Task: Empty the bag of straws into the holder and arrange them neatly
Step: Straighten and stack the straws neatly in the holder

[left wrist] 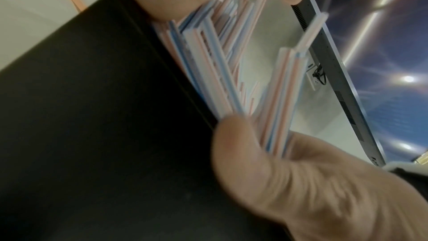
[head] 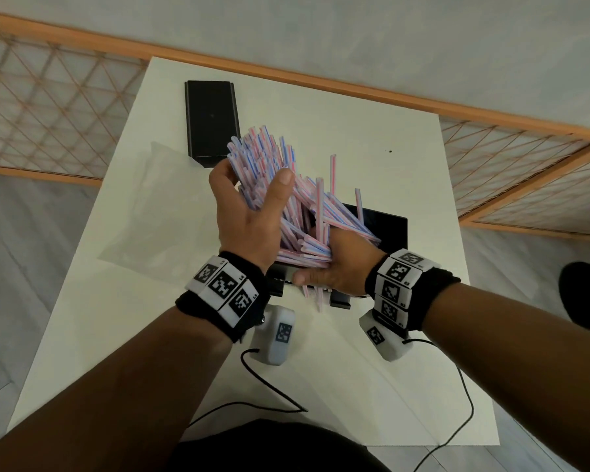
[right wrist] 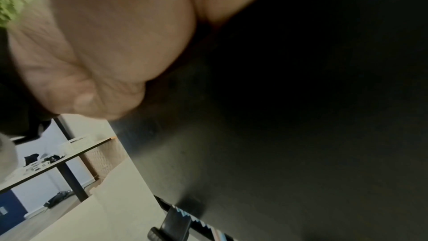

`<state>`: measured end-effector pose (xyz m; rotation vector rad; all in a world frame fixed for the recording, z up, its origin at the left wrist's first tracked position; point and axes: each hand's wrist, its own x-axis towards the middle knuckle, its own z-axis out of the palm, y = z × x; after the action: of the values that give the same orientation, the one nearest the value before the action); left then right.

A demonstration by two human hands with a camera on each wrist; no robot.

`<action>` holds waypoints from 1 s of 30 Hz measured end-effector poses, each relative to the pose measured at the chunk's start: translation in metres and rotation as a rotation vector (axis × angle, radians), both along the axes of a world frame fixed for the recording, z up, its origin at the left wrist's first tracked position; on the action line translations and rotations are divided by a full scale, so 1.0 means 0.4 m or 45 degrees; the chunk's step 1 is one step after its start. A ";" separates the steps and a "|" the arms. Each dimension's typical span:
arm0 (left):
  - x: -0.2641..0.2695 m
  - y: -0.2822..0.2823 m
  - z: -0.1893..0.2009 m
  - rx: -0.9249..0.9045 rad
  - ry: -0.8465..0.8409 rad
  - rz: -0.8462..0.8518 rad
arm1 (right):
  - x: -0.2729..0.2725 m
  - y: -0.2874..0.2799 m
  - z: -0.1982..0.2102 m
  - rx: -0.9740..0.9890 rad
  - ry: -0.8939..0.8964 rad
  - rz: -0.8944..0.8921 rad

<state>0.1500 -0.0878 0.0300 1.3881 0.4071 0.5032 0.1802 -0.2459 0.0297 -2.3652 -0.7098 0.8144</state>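
A thick bundle of pink-and-blue striped straws (head: 269,185) leans out of the open black holder (head: 389,229) toward the far left. My left hand (head: 252,202) grips this bundle from the left, thumb across its top. Up close, the left hand (left wrist: 266,162) pinches straws (left wrist: 208,61) beside the holder (left wrist: 92,116). My right hand (head: 338,267) grips the holder's near end, thumb along the outer edge, fingers hidden under the straw ends. In the right wrist view, the right hand (right wrist: 115,43) lies against the dark holder (right wrist: 301,116). A few straws (head: 317,298) hang over the near edge.
The holder's black lid (head: 212,120) lies at the back left of the white table (head: 372,137). An empty clear bag (head: 150,206) lies flat on the left. Black cables (head: 269,386) run across the near part. A wooden lattice rail (head: 355,86) stands behind the table.
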 end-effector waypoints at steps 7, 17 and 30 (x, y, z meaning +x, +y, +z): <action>-0.002 -0.002 0.006 0.011 -0.019 -0.011 | 0.016 0.015 0.031 0.035 -0.131 -0.106; 0.001 -0.002 0.005 -0.027 0.051 0.019 | -0.008 -0.051 0.053 -0.105 -0.422 -0.232; -0.004 -0.001 -0.006 0.032 0.116 0.022 | -0.002 -0.071 -0.012 -0.699 -0.129 -0.079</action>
<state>0.1484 -0.0883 0.0276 1.4368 0.4884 0.4613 0.1793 -0.2742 0.0251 -2.9171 -0.4903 0.9624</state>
